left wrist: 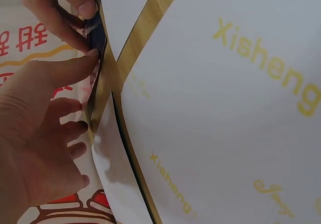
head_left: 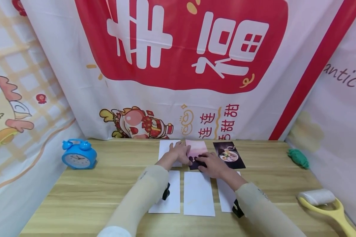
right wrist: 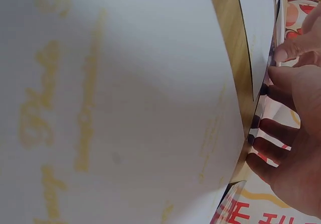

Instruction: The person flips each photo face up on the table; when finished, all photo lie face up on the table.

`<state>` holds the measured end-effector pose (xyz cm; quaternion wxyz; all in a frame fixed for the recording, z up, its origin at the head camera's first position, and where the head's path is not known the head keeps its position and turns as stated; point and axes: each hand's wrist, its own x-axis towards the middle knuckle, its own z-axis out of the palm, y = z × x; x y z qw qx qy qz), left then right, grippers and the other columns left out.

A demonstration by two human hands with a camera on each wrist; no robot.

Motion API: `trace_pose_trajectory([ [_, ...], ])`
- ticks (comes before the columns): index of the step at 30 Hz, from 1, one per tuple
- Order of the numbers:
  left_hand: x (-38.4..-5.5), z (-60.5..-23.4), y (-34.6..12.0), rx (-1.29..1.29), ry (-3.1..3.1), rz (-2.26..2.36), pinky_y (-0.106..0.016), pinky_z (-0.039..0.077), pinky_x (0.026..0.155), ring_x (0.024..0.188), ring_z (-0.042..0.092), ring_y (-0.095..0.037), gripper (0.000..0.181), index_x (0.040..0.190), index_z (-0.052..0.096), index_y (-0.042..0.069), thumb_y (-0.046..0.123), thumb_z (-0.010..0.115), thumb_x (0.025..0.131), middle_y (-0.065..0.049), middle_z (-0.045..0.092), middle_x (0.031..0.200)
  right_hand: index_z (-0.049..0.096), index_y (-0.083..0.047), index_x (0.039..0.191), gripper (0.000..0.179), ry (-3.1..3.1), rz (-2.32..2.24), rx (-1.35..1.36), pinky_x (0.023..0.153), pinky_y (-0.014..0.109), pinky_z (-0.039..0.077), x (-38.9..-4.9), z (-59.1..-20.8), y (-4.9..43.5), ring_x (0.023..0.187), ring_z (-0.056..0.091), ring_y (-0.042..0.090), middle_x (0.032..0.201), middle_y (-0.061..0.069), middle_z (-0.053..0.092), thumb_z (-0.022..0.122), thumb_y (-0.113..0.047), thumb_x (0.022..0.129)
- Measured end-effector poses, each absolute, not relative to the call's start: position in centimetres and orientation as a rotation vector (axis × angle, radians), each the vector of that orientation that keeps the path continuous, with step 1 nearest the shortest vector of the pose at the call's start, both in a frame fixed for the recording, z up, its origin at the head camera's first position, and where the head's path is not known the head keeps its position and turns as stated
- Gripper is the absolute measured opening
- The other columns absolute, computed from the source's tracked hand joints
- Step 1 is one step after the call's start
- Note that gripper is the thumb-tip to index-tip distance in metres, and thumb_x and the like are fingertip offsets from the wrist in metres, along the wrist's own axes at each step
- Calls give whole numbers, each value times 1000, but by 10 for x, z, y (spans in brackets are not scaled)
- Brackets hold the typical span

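Observation:
In the head view, a pink-and-dark photo card (head_left: pixel 196 147) lies in the middle of the back row on the wooden table. My left hand (head_left: pixel 180 154) rests at its left edge, partly over a white card (head_left: pixel 164 149). From the right, my right hand (head_left: pixel 214 165) touches the photo card's lower part with its fingertips. Loosely bent, spread fingers show on the left hand (left wrist: pixel 45 128) in the left wrist view, the thumb at the card's edge. The right hand (right wrist: pixel 296 133) has its fingertips along the card in the right wrist view. A food photo card (head_left: pixel 229 155) lies to the right.
Three white cards form the front row: left (head_left: pixel 172 201), middle (head_left: pixel 198 194) and right (head_left: pixel 224 194), partly under the forearms. A blue alarm clock (head_left: pixel 79 154) stands at left. At right are a green bundle (head_left: pixel 298 158) and a yellow-handled lint roller (head_left: pixel 318 197). Printed cloth (head_left: pixel 178 113) hangs behind.

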<state>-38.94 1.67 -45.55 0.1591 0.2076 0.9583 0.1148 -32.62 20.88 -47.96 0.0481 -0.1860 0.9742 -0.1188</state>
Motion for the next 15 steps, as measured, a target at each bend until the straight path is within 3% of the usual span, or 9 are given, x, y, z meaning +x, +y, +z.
trace_pose_trajectory([
  [9,-396,-466,21,552,2686,360,-66,2,132,164,13,-38,79,158,45,23,45,77,89,-11,29,173,62,-15,145,46,2971,-359,-555,119,60,44,-324,-479,211,143,49,42,156,19,54,64,-31,102],
  [15,-382,-451,19,560,2677,382,-64,-2,133,165,11,-37,76,157,46,20,44,76,91,-12,27,174,63,-15,144,45,2973,-352,-558,120,60,43,-324,-479,211,143,49,43,155,19,55,63,-32,103],
])
